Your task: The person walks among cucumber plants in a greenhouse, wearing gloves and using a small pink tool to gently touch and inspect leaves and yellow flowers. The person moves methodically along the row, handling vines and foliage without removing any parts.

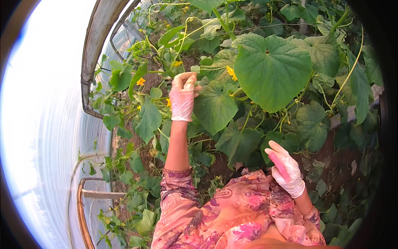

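My left hand (183,99), in a thin whitish glove, is raised among the cucumber vines. Its fingers are curled beside a leaf stalk and a yellow flower (177,63); whether they grip the plant is hidden. Just right of it hangs a green cucumber leaf (216,105), with a larger heart-shaped leaf (273,71) beyond. Lower down and near my chest, my right hand (290,177), gloved alike, holds a slim pink object (279,167) along its fingers. What kind of object this is cannot be made out.
Clear plastic sheeting (56,124) forms a greenhouse wall at the left, with a curved frame pole (96,40) beside it. A thin wire (264,26) crosses the foliage at the top. Brown soil (339,152) shows under the leaves at right.
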Demonstrator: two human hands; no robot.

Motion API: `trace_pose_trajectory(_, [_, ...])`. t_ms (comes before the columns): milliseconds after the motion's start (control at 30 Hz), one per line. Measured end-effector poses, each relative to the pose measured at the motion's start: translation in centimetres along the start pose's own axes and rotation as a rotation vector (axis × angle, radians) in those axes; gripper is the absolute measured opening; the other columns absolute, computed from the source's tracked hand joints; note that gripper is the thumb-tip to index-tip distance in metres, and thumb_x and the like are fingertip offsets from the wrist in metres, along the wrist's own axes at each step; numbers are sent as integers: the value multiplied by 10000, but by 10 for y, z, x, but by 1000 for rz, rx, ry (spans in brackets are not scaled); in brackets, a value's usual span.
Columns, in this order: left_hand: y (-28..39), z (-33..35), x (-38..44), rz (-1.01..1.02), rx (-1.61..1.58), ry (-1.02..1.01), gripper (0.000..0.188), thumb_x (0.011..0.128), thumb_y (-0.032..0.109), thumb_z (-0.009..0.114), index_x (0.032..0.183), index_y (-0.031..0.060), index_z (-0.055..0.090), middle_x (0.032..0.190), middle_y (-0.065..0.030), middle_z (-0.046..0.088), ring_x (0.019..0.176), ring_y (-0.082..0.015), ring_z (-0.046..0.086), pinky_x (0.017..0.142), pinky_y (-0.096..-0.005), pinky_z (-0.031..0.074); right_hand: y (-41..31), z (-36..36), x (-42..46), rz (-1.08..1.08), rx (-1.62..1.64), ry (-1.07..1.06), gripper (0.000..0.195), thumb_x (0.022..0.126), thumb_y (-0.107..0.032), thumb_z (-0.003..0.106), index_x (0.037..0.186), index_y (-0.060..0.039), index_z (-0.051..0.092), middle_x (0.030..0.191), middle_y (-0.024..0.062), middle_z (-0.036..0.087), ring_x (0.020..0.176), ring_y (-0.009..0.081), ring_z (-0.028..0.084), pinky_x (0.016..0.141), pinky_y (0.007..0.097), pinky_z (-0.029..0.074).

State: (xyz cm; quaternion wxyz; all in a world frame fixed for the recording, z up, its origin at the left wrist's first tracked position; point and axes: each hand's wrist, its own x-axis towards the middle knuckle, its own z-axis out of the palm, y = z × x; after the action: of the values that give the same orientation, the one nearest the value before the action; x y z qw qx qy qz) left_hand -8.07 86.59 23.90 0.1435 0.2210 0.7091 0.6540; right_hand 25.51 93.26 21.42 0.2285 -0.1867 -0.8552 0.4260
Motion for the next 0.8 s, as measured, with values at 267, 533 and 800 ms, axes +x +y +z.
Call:
trace_pose_trajectory(267, [63, -62, 46, 469, 24, 452, 294, 889, 49, 527, 1176, -9, 499, 1097, -100, 565, 577, -97, 577, 491, -214, 465, 0, 14, 3, 9, 24, 13, 493, 693, 119, 536, 1139, -76, 610, 1275, 140, 534, 1024, 257, 609, 799, 268, 499])
trace_pose_trajectory(533, [113, -42, 74, 472, 197, 121, 346, 883, 79, 538, 1222, 14, 517, 1067, -83, 604, 611, -80, 571, 522, -205, 457, -3, 19, 11, -73, 29, -53, 502, 684, 60, 565, 1165, -83, 585, 1271, 143, 528, 1024, 279, 605, 783, 291, 517])
trace_pose_trajectory(800, [125, 50, 93, 189, -250, -381, 401, 880, 53, 547, 1237, -81, 426, 1141, -189, 566, 938, -264, 628, 709, -288, 551, -76, 16, 148, -468, 180, 145, 508, 706, 24, 530, 1214, 6, 509, 1150, 174, 578, 1004, 316, 597, 881, 338, 477])
